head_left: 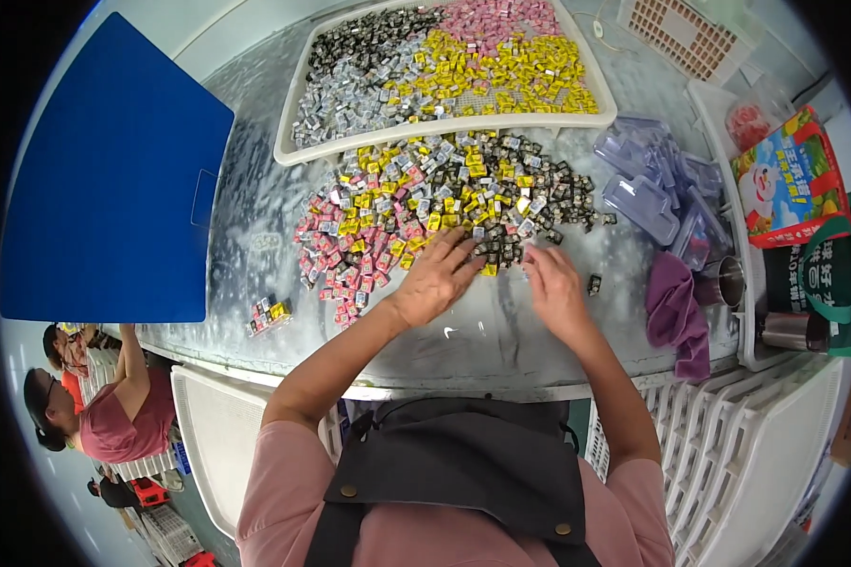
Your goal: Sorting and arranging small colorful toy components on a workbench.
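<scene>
A heap of small wrapped blocks (pixel 388 222) in pink, yellow, black and silvery white lies spread over the metal table in front of me. My left hand (pixel 439 280) rests on the near edge of this heap, its fingers apart over several blocks. Beside it, my right hand (pixel 556 288) has thumb and fingers pinched together near black blocks; a small pale thing shows at the fingertips, too small to name. One black block (pixel 594 284) lies alone to the right of that hand. A clear packet (pixel 270 317) with a few blocks sits off to the left.
Behind the heap stands a white tray (pixel 444 126) of blocks grouped by colour. A blue board (pixel 113 180) rises at left. Clear plastic cases (pixel 643 203), a purple cloth (pixel 676 312) and a metal cup (pixel 720 282) lie at right. A co-worker (pixel 123 416) is at lower left.
</scene>
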A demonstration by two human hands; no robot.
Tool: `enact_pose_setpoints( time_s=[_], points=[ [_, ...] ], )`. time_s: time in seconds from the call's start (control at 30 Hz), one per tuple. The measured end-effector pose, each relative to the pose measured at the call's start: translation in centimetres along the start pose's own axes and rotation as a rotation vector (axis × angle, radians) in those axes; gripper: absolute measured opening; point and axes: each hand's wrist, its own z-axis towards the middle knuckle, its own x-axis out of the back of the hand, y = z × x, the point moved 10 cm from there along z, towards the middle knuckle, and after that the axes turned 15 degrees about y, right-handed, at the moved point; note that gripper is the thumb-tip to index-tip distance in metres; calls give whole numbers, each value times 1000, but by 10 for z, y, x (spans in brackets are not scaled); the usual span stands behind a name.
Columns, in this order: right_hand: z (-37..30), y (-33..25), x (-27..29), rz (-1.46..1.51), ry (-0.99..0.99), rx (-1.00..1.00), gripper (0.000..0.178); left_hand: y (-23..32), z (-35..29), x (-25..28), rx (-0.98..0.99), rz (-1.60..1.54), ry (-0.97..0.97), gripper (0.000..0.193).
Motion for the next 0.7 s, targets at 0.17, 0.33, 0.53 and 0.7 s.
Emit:
enact_pose_setpoints(
  time_s=[0.17,0.33,0.53,0.7],
  points=[
    [-14,-30,18,-153,-72,159,31,1,-12,16,116,-114,122,36],
    [-48,-43,0,-137,-137,256,29,40,-22,-5,181,-235,66,36],
    [-38,-26,-11,-117,-110,169,25,63,-45,-4,156,-364,116,37],
    [-26,-22,-20,-166,-66,118,23,73,-46,0,165,-455,111,34]
  ],
)
